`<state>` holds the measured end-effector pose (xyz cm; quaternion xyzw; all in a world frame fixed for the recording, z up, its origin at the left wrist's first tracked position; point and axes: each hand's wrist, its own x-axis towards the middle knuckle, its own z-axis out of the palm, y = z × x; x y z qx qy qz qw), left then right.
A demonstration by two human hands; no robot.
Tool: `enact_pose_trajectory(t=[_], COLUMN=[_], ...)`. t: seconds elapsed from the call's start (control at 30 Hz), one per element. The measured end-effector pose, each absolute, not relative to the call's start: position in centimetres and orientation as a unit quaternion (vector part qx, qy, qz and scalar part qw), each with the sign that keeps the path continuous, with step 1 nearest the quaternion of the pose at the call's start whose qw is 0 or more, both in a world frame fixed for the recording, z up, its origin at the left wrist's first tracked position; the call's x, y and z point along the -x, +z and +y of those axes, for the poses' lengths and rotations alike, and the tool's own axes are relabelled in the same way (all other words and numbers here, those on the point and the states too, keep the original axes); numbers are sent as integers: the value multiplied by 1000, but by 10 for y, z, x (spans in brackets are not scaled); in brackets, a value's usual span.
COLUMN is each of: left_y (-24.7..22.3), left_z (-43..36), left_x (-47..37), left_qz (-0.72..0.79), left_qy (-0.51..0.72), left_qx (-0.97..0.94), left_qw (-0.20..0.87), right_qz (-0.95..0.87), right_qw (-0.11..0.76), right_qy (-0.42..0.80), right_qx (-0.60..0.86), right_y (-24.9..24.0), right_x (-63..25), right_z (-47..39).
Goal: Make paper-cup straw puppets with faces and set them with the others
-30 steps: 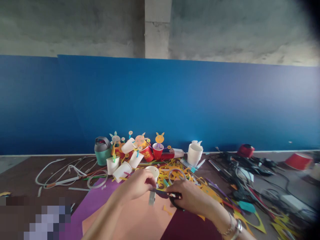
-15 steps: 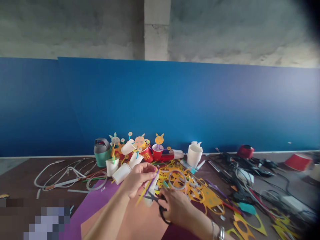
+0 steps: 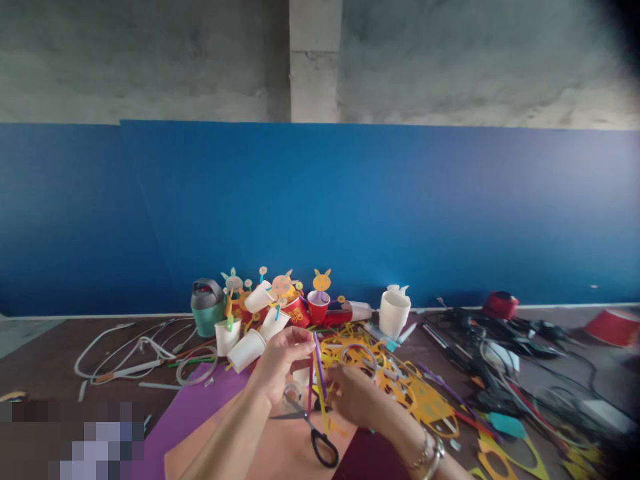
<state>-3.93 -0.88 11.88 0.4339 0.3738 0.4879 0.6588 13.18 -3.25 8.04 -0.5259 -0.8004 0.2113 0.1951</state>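
My left hand pinches a small bunch of thin pipe cleaners at their top. A purple pipe cleaner, a yellow pipe cleaner and a dark red one hang down from its fingertips. My right hand has its fingers curled beside the lower purple end; what lies between them is hidden. Black-handled scissors rest with blades parted over the orange paper, the upper handle loop just below my right fingers. Behind the hands, a clear tape ring and a white cup are partly covered.
Paper cups with animal cutouts crowd the back, among them a red cup. A teal canister stands left of them. Yellow paper scraps and a tape roll lie right. White cable and purple paper are left; black cables lie far right.
My right hand has come off the scissors' grip and moved up beside the pipe cleaners. The scissors sit lower. The pipe cleaners in my left hand now hang nearly upright instead of slanting left.
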Motion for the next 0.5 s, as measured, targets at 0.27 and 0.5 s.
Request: enact_pose_trajectory(t=[0.27,0.5], left_y=[117,118], left_z=[-10,-10], left_x=[33,33], left_qz=[412,406], left_qy=[512,517], left_qx=[-412,-428], left_qw=[631,620], right_qz=[-735,-688], right_qw=[488,514], right_qy=[103,197], right_qx=[458,474], right_y=[118,112], right_x=[-113,-110], right_z=[-36,-30])
